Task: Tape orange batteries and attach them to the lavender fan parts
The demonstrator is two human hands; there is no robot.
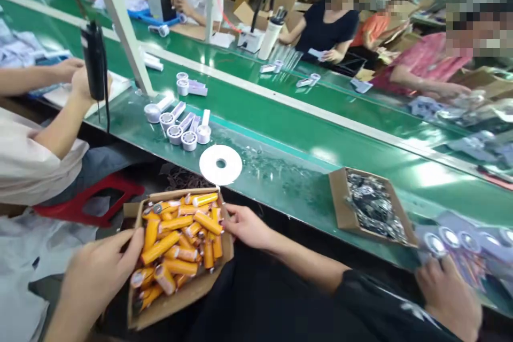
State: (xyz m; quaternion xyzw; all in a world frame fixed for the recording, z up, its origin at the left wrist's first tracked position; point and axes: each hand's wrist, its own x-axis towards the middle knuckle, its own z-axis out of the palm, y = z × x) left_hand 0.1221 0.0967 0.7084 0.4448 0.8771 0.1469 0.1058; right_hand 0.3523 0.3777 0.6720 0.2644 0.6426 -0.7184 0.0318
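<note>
Green bench (280, 181) ahead; below its edge we hold the box (182, 304) of orange cells (160, 247), left hand (102, 270) clamped on its left wall, right hand (249, 227) gripping the right.

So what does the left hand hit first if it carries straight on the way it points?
The cardboard box: the left hand is already at its side, thumb by the rim. Past that wall, probably the orange cylinders, though depth is hard to judge here.
</note>
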